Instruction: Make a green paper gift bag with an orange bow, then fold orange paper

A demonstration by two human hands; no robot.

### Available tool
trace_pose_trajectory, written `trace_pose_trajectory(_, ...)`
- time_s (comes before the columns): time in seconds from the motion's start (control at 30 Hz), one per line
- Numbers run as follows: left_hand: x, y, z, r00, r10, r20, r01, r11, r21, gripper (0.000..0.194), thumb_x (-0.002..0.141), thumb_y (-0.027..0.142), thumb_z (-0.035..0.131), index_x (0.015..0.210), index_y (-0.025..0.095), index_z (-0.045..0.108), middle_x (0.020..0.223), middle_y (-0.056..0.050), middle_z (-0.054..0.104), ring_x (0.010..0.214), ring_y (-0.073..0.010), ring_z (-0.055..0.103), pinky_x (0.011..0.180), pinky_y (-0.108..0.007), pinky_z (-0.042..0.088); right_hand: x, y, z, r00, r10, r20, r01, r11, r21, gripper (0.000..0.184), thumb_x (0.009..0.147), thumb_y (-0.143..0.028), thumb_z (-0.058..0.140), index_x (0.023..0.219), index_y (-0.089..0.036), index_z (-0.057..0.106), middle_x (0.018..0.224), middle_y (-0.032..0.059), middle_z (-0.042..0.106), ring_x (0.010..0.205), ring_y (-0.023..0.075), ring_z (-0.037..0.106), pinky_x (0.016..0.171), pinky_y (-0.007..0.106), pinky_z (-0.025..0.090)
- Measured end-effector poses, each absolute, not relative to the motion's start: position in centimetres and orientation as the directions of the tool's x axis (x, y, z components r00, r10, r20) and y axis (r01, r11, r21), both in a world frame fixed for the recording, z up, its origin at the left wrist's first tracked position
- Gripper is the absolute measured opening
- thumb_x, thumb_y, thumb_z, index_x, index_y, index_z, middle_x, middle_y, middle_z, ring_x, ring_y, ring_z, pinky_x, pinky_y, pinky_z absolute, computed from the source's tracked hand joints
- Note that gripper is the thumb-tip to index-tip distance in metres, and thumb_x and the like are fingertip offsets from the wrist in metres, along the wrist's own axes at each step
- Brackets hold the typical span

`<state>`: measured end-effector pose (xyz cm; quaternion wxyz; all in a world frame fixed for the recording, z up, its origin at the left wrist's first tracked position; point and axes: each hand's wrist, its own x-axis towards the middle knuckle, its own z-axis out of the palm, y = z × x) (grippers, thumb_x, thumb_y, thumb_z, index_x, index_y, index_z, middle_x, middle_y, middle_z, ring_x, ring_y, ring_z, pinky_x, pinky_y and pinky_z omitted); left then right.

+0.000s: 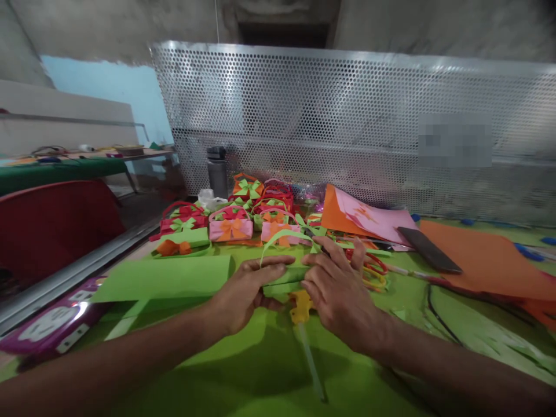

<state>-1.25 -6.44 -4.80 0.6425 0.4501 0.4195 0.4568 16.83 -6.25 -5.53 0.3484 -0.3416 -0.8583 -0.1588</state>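
Between my two hands is a small green craft handbag (284, 279) with a thin arched green handle (278, 236). My left hand (247, 284) grips its left end, thumb on top and fingers curled beneath. At the right end, my right hand (336, 284) presses with bent fingers near the foot of the handle; its fingertips are partly hidden. Just below the bag lies a yellow glue gun (300, 307), partly covered by my right hand, with a pale glue stick (311, 362) pointing towards me. A green sheet (174, 275) lies to the left of my left hand.
Several finished little bags (231, 226) with bows stand behind my hands, beside a dark bottle (217, 172). Orange and pink sheets (377, 217) and a dark phone-like slab (428, 249) lie at right. A purple box (61, 318) sits left. A perforated metal panel (282, 110) closes the back.
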Motion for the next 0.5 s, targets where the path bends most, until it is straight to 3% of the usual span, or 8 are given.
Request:
trace_pose_trajectory(0.13,-0.7,-5.4,-4.0,0.228,0.970,-0.082,-0.289,0.148,0.946,0.025,0.072,0.027,0.070,0.095,0.017,0.070,0.120,-0.011,0.056,0.095,-0.0270,0.057,0.052,-0.033,0.059,17.1,-4.9,-4.0,-0.473,0.476,0.741,0.705,0.709,-0.006,0.018,0.087,-0.013,0.046,0.070,-0.020,0.051,0.087,0.0045,0.066,0.115,0.0285,0.047,0.103,0.060,0.009)
trace_pose_trajectory(0.33,-0.4,-3.3,-3.1,0.321,0.945,0.060,-0.451,0.096,0.887,0.055,0.063,0.013,0.079,0.113,0.022,0.057,0.088,-0.002,0.064,0.070,-0.0168,0.064,0.061,-0.036,0.059,17.4,-2.6,-2.6,-0.383,0.554,0.739,0.734,0.669,-0.121,0.019,0.084,-0.012,0.047,0.067,-0.020,0.047,0.079,0.0026,0.063,0.090,0.0218,0.056,0.095,0.049,0.028)
trace_pose_trajectory(0.4,-0.1,-2.8,-3.4,0.309,0.949,0.066,-0.473,0.093,0.876,0.053,0.063,0.012,0.078,0.111,0.021,0.056,0.088,-0.002,0.065,0.070,-0.0171,0.065,0.060,-0.034,0.059,17.4,-2.1,-2.8,-0.362,0.566,0.740,0.730,0.666,-0.152,0.018,0.085,-0.013,0.047,0.068,-0.021,0.047,0.077,0.0018,0.063,0.086,0.0200,0.056,0.093,0.045,0.030)
trace_pose_trajectory(0.5,0.8,-2.4,-4.2,0.225,0.974,-0.039,-0.513,0.152,0.845,0.041,0.064,0.013,0.078,0.098,0.017,0.056,0.082,-0.001,0.065,0.064,-0.0150,0.064,0.057,-0.030,0.058,17.6,-1.6,-3.7,-0.350,0.527,0.775,0.746,0.657,-0.110,0.017,0.086,-0.014,0.047,0.071,-0.020,0.049,0.078,0.0022,0.063,0.095,0.0226,0.055,0.097,0.048,0.026)
